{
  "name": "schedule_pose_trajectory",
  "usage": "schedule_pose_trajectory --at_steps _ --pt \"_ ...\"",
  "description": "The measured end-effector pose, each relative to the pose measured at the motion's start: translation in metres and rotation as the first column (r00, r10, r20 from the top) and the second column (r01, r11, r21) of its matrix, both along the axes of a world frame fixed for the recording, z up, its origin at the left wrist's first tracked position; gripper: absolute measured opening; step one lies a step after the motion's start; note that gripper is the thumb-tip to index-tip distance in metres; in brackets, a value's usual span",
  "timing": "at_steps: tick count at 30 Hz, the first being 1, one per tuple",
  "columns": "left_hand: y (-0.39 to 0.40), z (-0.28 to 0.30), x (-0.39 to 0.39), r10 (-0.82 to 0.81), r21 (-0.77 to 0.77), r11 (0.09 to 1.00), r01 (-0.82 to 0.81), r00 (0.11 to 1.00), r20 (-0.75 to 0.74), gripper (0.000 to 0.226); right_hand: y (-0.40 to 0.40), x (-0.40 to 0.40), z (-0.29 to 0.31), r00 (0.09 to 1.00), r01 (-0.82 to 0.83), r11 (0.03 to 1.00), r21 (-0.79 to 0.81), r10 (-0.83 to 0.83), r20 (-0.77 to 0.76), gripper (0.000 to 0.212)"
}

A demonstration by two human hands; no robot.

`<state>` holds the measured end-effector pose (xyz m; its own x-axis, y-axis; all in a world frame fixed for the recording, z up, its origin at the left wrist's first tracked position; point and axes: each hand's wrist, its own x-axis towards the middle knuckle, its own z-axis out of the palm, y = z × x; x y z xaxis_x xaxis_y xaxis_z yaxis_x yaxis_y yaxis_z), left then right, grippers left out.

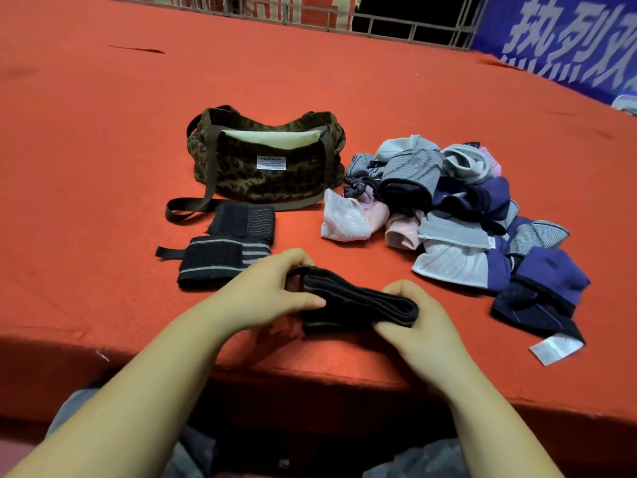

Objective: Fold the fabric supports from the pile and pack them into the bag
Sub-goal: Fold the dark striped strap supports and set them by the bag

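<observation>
Black fabric support, folded into a thick band, held just above the near edge of the red table. Left hand pinching one end, right hand closed round the other. Soft, light, springy by the look; likely to unfold unless gripped across all layers. Two folded supports lying before the leopard-print bag; unsorted pile to the right.

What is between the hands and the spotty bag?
In the head view, two folded black supports lie on the red table between the hands and the leopard-print bag.
</observation>
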<state>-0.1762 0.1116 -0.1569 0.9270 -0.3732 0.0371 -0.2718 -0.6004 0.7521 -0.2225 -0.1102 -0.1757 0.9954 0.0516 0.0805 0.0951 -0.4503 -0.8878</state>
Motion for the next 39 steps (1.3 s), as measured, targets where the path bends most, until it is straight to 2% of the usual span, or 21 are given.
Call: schedule_pose_trajectory --at_steps 5,7,11,14,16,22,25,27,31,36,39 --pt "-0.006 -0.021 -0.004 0.138 0.022 0.99 -0.14 0.988 0.063 0.023 0.009 0.003 -0.013 0.998 0.064 0.995 -0.081 -0.062 0.023 0.032" --pt "-0.011 -0.024 -0.002 0.195 0.009 0.98 -0.196 0.978 0.079 0.02 0.009 0.007 -0.016 0.995 0.098 0.995 -0.037 -0.097 0.017 0.031" --pt "-0.012 -0.019 0.015 0.335 -0.014 0.942 -0.335 0.94 0.06 0.01 0.016 0.026 -0.012 0.994 0.093 0.985 0.148 -0.084 -0.065 0.028" --pt "-0.004 -0.007 0.032 0.405 0.057 0.91 -0.411 0.91 0.094 0.013 0.027 0.052 -0.006 0.996 0.084 0.996 0.036 -0.082 -0.044 0.02" --pt "0.004 0.003 0.045 0.444 0.093 0.885 -0.457 0.887 0.129 0.006 0.036 0.072 -0.002 0.996 0.091 0.994 -0.058 -0.092 -0.022 0.02" --pt "0.037 0.03 0.087 0.588 0.099 0.795 -0.599 0.8 0.119 0.018 0.076 0.129 0.013 0.993 0.117 0.984 -0.134 -0.114 0.032 0.024" --pt "0.049 0.033 0.106 0.629 0.128 0.763 -0.634 0.773 0.081 0.022 0.093 0.152 0.016 0.993 0.117 0.964 -0.237 -0.114 0.029 0.027" --pt "0.051 0.033 0.116 0.645 0.149 0.749 -0.646 0.762 0.058 0.021 0.097 0.165 0.013 0.991 0.136 0.926 -0.353 -0.125 0.053 0.029" --pt "0.042 0.029 0.134 0.624 0.203 0.758 -0.621 0.78 0.055 0.022 0.088 0.18 0.003 0.967 0.226 0.756 -0.615 -0.099 0.234 0.037" --pt "0.01 0.013 0.155 0.54 0.299 0.792 -0.533 0.839 0.065 0.027 0.058 0.198 -0.016 0.956 0.268 0.622 -0.735 -0.08 0.281 0.045" --pt "0.0 0.005 0.168 0.515 0.373 0.793 -0.483 0.857 0.016 0.026 0.046 0.208 -0.026 0.946 0.312 0.585 -0.748 -0.121 0.3 0.046"
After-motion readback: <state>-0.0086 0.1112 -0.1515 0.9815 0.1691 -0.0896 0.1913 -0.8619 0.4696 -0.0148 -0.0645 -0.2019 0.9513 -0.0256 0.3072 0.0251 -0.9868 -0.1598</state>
